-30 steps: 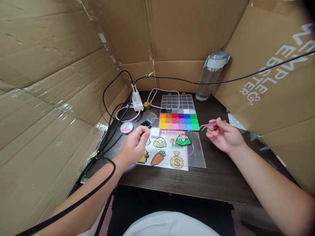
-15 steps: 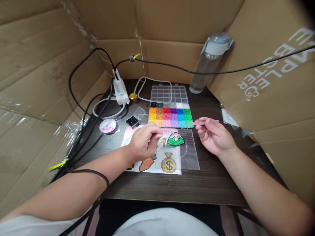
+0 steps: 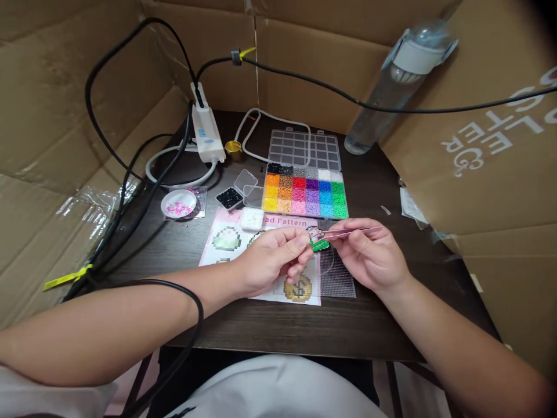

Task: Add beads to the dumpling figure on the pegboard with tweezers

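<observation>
My right hand (image 3: 372, 255) grips pink tweezers (image 3: 339, 233), whose tips point left and meet the fingertips of my left hand (image 3: 276, 255). Thumb and fingers of the left hand are pinched together; whatever is between them is too small to name. Just behind the tips lies a green, white and pink bead piece (image 3: 321, 245), partly covered by my hands. It sits on a clear pegboard (image 3: 343, 284), which overlaps a printed bead pattern sheet (image 3: 209, 247) showing pixel pictures.
Behind stands an open sorting box of coloured beads (image 3: 304, 200). To its left are a small box of black beads (image 3: 230, 198), a white box (image 3: 251, 219) and a dish of pink beads (image 3: 178, 204). A power strip (image 3: 208, 136), black cables (image 3: 143, 284) and a bottle (image 3: 387, 98) surround them.
My hands have come together: the left moved right and the right moved left, bringing the tweezer tips to the left fingertips. The white box now shows, and the view has shifted slightly.
</observation>
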{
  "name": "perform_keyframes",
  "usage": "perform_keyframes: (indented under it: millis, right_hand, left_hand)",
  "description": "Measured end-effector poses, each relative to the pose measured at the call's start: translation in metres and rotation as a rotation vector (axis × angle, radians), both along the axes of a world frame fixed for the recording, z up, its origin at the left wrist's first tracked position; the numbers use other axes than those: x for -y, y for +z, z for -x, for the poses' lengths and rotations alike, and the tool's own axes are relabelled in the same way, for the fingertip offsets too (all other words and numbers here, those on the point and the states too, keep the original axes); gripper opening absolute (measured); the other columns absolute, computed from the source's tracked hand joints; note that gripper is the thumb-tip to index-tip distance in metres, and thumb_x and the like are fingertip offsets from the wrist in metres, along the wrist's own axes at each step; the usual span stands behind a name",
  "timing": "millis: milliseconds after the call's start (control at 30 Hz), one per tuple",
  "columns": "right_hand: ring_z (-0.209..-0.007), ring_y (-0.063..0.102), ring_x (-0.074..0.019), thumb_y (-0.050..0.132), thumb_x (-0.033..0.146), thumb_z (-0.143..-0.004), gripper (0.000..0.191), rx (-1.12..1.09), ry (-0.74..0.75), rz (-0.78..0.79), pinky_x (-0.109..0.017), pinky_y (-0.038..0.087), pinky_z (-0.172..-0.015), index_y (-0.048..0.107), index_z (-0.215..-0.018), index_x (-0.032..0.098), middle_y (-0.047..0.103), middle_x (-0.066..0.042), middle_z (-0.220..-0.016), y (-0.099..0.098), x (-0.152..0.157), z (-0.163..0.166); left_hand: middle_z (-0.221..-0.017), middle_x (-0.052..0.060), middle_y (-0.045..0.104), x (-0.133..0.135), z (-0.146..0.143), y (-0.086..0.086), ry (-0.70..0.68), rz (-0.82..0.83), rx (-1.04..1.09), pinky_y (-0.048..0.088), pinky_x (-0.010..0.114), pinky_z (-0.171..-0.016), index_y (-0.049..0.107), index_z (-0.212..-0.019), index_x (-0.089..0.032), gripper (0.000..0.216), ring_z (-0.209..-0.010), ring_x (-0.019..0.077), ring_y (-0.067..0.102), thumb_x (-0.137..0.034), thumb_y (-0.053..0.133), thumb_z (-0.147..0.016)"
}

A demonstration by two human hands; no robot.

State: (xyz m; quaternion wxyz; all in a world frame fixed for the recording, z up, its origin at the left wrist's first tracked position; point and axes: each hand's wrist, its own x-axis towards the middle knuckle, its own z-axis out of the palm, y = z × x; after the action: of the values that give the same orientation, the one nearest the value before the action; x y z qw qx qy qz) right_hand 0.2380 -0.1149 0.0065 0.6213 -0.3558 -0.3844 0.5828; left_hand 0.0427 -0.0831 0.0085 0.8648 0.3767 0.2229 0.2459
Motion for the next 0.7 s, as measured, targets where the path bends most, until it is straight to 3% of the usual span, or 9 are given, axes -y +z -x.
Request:
perform_keyframes:
  millis: [267,433,700]
  right_hand:
    - [-0.077,0.077,-0.0118,0.087,0.032,-0.074,0.012,0.017,0.021,0.023,-0.023,0.063,-0.079,0.08,-0.082,0.029,0.08,0.002,-0.082,-0.0012,0.0004,-0.0023]
    - [-0.076,0.077,-0.0147,0.087,0.034,-0.073,0.012,0.042,0.01,0.038,-0.027,0.065,-0.077,0.08,-0.081,0.03,0.08,0.001,-0.081,-0.0012,-0.0001,-0.0037]
    - [-0.073,0.075,-0.0097,0.089,0.031,-0.071,0.012,0.014,0.017,0.041,-0.018,0.062,-0.074,0.08,-0.079,0.029,0.08,0.003,-0.08,-0.0029,0.001,-0.004]
  left_hand:
    - [-0.069,-0.004,0.05,-0.002,0.0002,-0.0003,-0.031,0.022,0.05,0.037,0.018,-0.046,0.052,-0.078,-0.015,0.034,-0.05,0.0037,0.042,-0.041,0.073,-0.085]
    - [-0.067,-0.005,0.048,-0.0031,0.0014,0.0004,-0.061,-0.012,0.027,0.039,0.017,-0.048,0.049,-0.075,-0.014,0.035,-0.051,0.0032,0.042,-0.04,0.067,-0.09]
    - [-0.067,-0.005,0.047,-0.0038,0.0014,-0.0011,-0.099,-0.028,0.012,0.038,0.018,-0.047,0.047,-0.076,-0.014,0.035,-0.05,0.0034,0.043,-0.04,0.064,-0.092]
